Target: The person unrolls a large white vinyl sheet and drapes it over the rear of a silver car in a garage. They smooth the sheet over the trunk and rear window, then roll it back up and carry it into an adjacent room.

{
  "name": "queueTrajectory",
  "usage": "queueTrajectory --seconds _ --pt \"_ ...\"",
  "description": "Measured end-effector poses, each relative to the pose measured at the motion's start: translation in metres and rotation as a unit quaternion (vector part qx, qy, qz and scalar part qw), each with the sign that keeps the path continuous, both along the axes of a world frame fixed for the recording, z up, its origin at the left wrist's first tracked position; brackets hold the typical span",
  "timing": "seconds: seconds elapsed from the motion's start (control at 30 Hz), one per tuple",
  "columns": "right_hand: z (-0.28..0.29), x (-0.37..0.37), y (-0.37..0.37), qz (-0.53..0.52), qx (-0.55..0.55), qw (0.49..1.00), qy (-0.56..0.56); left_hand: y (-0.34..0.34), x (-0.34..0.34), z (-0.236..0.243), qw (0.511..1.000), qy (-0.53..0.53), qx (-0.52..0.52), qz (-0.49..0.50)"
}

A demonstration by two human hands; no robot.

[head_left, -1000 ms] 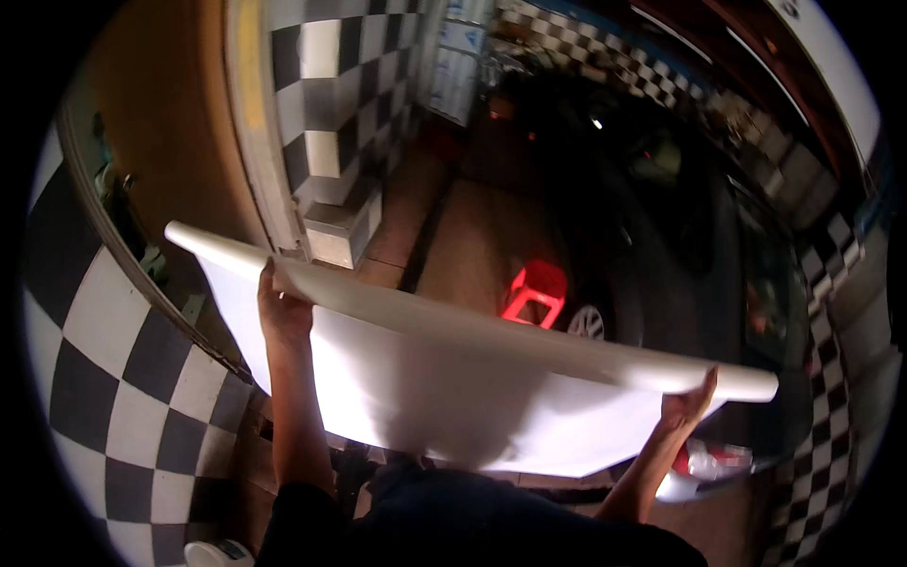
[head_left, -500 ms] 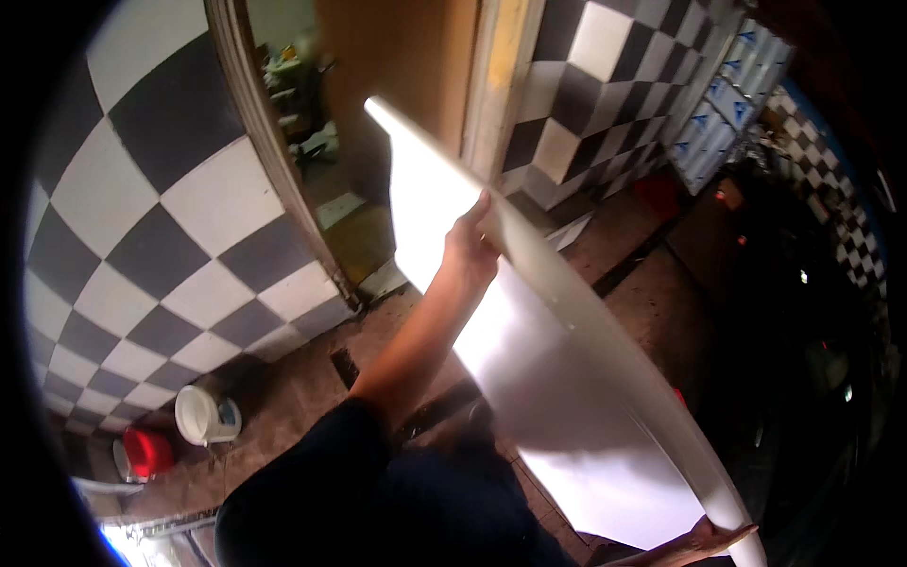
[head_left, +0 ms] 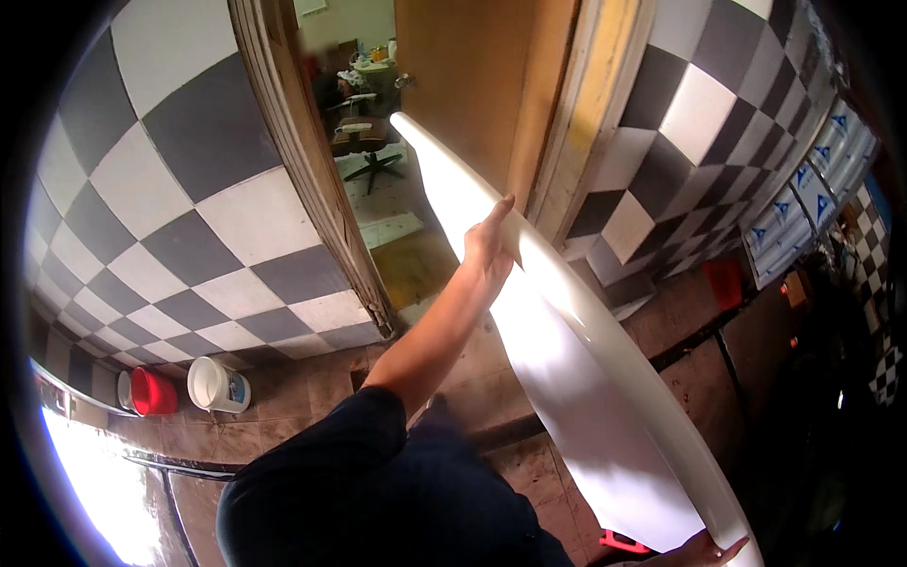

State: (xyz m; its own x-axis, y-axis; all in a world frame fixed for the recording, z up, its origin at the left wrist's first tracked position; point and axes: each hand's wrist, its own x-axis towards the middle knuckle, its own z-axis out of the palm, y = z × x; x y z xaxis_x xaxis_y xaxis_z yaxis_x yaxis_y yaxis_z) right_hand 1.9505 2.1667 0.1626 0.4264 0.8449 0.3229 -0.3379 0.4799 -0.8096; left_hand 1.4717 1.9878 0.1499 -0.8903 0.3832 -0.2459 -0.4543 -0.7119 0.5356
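Observation:
A long, glossy white piece (head_left: 586, 321), with a thick rounded edge and a thin flat side hanging from it, slants across the middle; whether it is a rolled sheet or a moulded panel I cannot tell. My left hand (head_left: 488, 248) grips its upper half, thumb over the rounded edge, the other fingers mostly hidden. Low at the right, my right hand (head_left: 704, 551) is closed on the near end, partly cut off by the frame's rim. The far tip points toward an open doorway.
A brown door (head_left: 482, 94) stands ajar, with an office chair (head_left: 368, 142) beyond it. Checkered tile walls (head_left: 222, 213) flank the doorway. A white bucket (head_left: 219, 386) and a red bucket (head_left: 153, 390) stand along the left wall. Blue-marked wrapped panels (head_left: 812, 194) lean at the right.
The view has shifted so the doorway shows wider and more of the room beyond appears. Both hands keep their hold on the white piece. A bright area has grown at lower left.

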Motion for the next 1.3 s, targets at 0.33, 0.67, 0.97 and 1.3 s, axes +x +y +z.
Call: queueTrajectory --seconds 0.33,0.67,0.97,1.3 --pt "-0.04 -0.192 0.109 -0.168 0.191 0.879 -0.403 -0.01 -0.228 -0.042 0.993 -0.06 0.083 0.062" --pt "-0.076 -0.393 0.164 0.083 0.111 0.958 -0.253 -0.053 -0.398 -0.036 0.972 0.002 0.118 0.205" --pt "-0.045 -0.654 0.119 0.439 -0.081 0.868 0.216 -0.089 -0.561 -0.061 0.942 -0.003 0.161 0.296" --pt "-0.055 -0.866 0.059 -0.058 0.362 0.86 -0.355 -0.129 -0.721 -0.081 0.942 0.018 0.073 0.327"
